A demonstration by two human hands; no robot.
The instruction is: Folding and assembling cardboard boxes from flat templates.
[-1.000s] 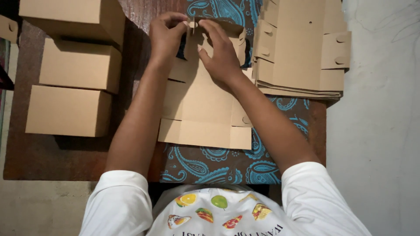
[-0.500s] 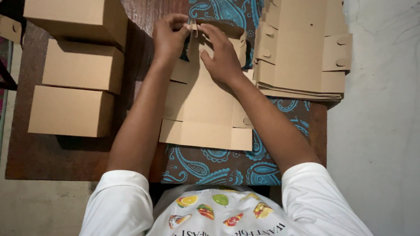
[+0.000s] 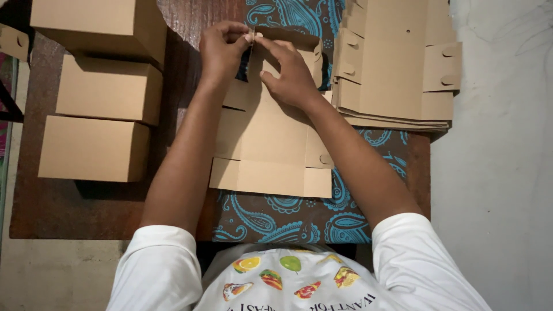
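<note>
Both hands pinching cardboard flap

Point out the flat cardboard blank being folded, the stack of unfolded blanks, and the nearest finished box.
flat cardboard blank (image 3: 271,144), head view, bare centre panel.
stack of unfolded blanks (image 3: 397,63), head view, top sheet's middle.
nearest finished box (image 3: 89,147), head view, top face.

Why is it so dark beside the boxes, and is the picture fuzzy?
Head view: the light falls unevenly, so the three folded boxes throw dark shadows on the brown table; the left hand and right hand on the flat cardboard look fairly sharp; no glare shows.
</note>
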